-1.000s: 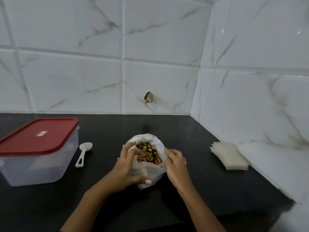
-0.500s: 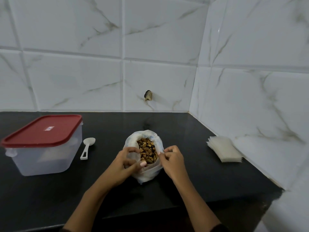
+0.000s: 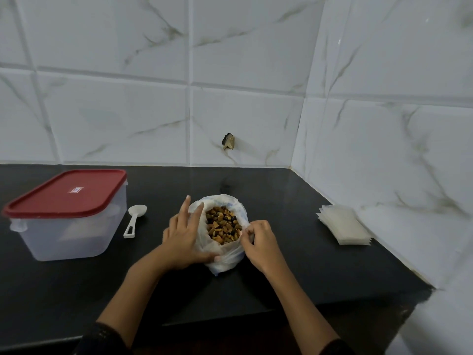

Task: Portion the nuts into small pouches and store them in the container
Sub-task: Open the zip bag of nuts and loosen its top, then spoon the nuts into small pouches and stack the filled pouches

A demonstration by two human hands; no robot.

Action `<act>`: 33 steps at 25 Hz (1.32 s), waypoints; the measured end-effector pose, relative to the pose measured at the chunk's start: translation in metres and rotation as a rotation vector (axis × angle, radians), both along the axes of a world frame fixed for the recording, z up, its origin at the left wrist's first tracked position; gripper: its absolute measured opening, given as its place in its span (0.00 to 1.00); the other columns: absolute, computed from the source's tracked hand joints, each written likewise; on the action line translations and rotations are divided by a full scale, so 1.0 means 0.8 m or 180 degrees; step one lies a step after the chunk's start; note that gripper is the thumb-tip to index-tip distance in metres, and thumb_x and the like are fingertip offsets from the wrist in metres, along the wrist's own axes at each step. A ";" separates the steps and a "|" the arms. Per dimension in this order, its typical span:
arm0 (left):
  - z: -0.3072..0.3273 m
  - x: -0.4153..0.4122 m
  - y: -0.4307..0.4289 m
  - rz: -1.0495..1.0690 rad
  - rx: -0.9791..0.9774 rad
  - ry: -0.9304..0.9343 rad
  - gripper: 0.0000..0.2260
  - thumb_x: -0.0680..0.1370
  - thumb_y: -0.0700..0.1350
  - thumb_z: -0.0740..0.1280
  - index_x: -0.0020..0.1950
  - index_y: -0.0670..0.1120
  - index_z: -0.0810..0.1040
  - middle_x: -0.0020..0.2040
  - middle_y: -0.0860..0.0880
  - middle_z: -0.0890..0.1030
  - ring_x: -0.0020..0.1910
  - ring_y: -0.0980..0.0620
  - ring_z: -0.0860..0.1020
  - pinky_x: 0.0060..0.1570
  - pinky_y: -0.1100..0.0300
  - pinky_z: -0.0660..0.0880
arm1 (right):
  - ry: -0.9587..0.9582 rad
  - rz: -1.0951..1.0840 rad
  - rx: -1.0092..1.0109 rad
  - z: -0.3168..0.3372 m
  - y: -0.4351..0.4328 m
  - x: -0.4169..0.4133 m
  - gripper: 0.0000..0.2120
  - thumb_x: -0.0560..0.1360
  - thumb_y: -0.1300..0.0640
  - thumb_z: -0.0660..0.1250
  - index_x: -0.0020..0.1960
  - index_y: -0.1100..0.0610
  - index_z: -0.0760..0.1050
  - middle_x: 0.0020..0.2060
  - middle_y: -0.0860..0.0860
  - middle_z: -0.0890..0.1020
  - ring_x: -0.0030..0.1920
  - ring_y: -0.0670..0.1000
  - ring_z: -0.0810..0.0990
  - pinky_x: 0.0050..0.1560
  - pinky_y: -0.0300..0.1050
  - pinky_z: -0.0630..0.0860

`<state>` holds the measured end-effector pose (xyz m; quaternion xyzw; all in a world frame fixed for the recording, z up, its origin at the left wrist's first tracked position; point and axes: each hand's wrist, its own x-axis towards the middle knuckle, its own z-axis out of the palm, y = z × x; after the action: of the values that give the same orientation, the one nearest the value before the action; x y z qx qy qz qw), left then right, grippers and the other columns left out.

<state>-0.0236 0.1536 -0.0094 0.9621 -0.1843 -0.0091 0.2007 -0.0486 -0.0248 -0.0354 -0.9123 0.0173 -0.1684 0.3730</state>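
Observation:
A white plastic bag [image 3: 225, 260] stands open at the middle of the black counter, filled with brown mixed nuts [image 3: 223, 228]. My left hand [image 3: 183, 237] lies against the bag's left side, fingers spread and straight, thumb under its lower edge. My right hand [image 3: 257, 239] pinches the rolled rim of the bag on the right. A clear container with a shut red lid [image 3: 65, 213] sits at the left. A stack of small clear pouches [image 3: 344, 228] lies at the right by the wall.
A white plastic spoon [image 3: 134, 220] lies between the container and the bag. White marble tiles close the counter [image 3: 294, 272] at the back and right. A small dark hook [image 3: 228, 142] sticks out of the back wall. The counter's front edge runs below my forearms.
My left hand has opened its fingers and now lies flat on the bag's side instead of gripping the rim. My right hand keeps pinching the rim. The bag's mouth is rolled wider.

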 end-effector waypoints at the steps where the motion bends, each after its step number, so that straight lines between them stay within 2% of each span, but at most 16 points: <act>1: 0.003 0.001 -0.001 0.0093 0.0260 -0.0118 0.49 0.68 0.64 0.68 0.76 0.54 0.37 0.73 0.48 0.27 0.75 0.43 0.38 0.73 0.44 0.49 | 0.0023 0.0006 0.0025 0.000 0.000 -0.001 0.06 0.77 0.59 0.61 0.43 0.54 0.65 0.51 0.48 0.67 0.50 0.44 0.69 0.38 0.25 0.66; 2: 0.003 0.001 0.000 0.0185 0.0446 -0.0214 0.48 0.67 0.67 0.67 0.76 0.55 0.39 0.73 0.47 0.26 0.75 0.42 0.37 0.72 0.44 0.48 | 0.0031 0.0025 0.0110 0.001 -0.001 -0.002 0.06 0.76 0.60 0.61 0.47 0.54 0.64 0.52 0.48 0.67 0.50 0.45 0.70 0.38 0.27 0.67; 4: -0.001 0.004 0.002 0.0284 0.0577 -0.0227 0.47 0.67 0.69 0.64 0.76 0.56 0.41 0.72 0.46 0.26 0.74 0.41 0.35 0.73 0.44 0.45 | 0.0040 0.0099 0.0353 0.002 -0.001 -0.004 0.12 0.75 0.63 0.61 0.55 0.54 0.63 0.55 0.50 0.69 0.53 0.47 0.72 0.39 0.29 0.68; 7: -0.011 0.012 0.005 -0.0067 0.0232 0.0465 0.49 0.70 0.65 0.65 0.75 0.50 0.34 0.75 0.45 0.32 0.76 0.44 0.40 0.74 0.46 0.46 | 0.0123 0.0170 0.0347 0.004 -0.002 -0.004 0.20 0.77 0.63 0.59 0.68 0.56 0.63 0.63 0.51 0.70 0.58 0.46 0.71 0.48 0.30 0.66; 9: -0.014 0.016 0.000 -0.0266 -0.0103 0.0829 0.57 0.64 0.68 0.68 0.75 0.48 0.32 0.76 0.47 0.34 0.77 0.45 0.45 0.75 0.48 0.48 | 0.0213 0.0190 0.0388 0.006 -0.004 -0.005 0.21 0.79 0.62 0.56 0.71 0.57 0.63 0.67 0.51 0.69 0.64 0.47 0.69 0.53 0.30 0.63; 11: -0.013 0.020 -0.011 -0.0361 -0.0201 0.0902 0.61 0.57 0.71 0.66 0.75 0.47 0.32 0.77 0.48 0.37 0.77 0.46 0.46 0.76 0.49 0.50 | 0.0313 0.0186 0.0653 0.009 -0.009 -0.008 0.21 0.79 0.62 0.54 0.72 0.56 0.62 0.69 0.50 0.68 0.67 0.47 0.68 0.56 0.31 0.63; 14: -0.016 0.025 -0.038 -0.0476 -0.0260 0.0742 0.53 0.69 0.62 0.69 0.75 0.46 0.33 0.77 0.48 0.39 0.77 0.46 0.47 0.75 0.48 0.51 | 0.0407 0.0038 0.0966 0.014 -0.025 -0.011 0.21 0.79 0.62 0.53 0.72 0.55 0.62 0.68 0.50 0.69 0.66 0.47 0.69 0.57 0.33 0.65; 17: -0.016 0.026 -0.083 -0.0596 -0.0348 0.0635 0.50 0.72 0.58 0.68 0.75 0.44 0.33 0.77 0.47 0.40 0.76 0.46 0.49 0.75 0.50 0.52 | 0.0336 -0.0237 0.1042 0.017 -0.059 -0.011 0.21 0.79 0.62 0.53 0.71 0.55 0.65 0.66 0.50 0.72 0.64 0.48 0.72 0.56 0.34 0.67; 22: -0.022 0.028 -0.166 -0.0537 -0.0411 0.0371 0.50 0.71 0.61 0.68 0.76 0.44 0.37 0.77 0.45 0.42 0.76 0.43 0.51 0.74 0.50 0.53 | 0.0159 -0.0657 0.1146 0.020 -0.121 -0.006 0.19 0.78 0.63 0.54 0.67 0.56 0.70 0.65 0.52 0.72 0.64 0.49 0.72 0.60 0.37 0.67; 26: -0.028 0.028 -0.211 -0.0394 -0.0489 0.0189 0.49 0.70 0.62 0.67 0.76 0.43 0.38 0.77 0.42 0.44 0.76 0.44 0.50 0.74 0.50 0.51 | 0.0113 -0.0522 0.1499 0.017 -0.143 -0.005 0.20 0.78 0.61 0.53 0.69 0.53 0.68 0.63 0.48 0.72 0.63 0.47 0.71 0.63 0.40 0.68; 28: -0.030 0.025 -0.220 -0.0357 -0.0706 0.0145 0.54 0.65 0.66 0.66 0.76 0.42 0.38 0.77 0.44 0.48 0.76 0.48 0.52 0.73 0.51 0.51 | 0.0040 -0.0477 0.1697 0.012 -0.147 -0.004 0.20 0.78 0.61 0.53 0.68 0.52 0.68 0.62 0.47 0.73 0.62 0.45 0.72 0.64 0.41 0.69; 31: -0.033 0.026 -0.217 -0.0374 -0.1360 0.0198 0.59 0.58 0.68 0.65 0.75 0.45 0.34 0.77 0.48 0.53 0.75 0.51 0.56 0.72 0.51 0.49 | -0.0136 -0.0548 0.1380 0.007 -0.149 0.002 0.19 0.78 0.60 0.54 0.68 0.54 0.69 0.62 0.46 0.73 0.66 0.47 0.69 0.66 0.41 0.67; 33: -0.031 0.022 -0.212 -0.0288 -0.1393 0.0227 0.61 0.55 0.75 0.60 0.75 0.46 0.35 0.78 0.45 0.46 0.77 0.48 0.47 0.73 0.49 0.44 | -0.0422 -0.0697 0.0754 0.005 -0.145 -0.001 0.19 0.77 0.58 0.52 0.66 0.56 0.70 0.62 0.48 0.72 0.67 0.48 0.65 0.64 0.38 0.63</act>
<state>-0.0063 -0.0158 -0.0345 0.8854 -0.2177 -0.0118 0.4105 -0.0492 -0.1412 -0.0312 -0.8415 0.1117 -0.2645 0.4576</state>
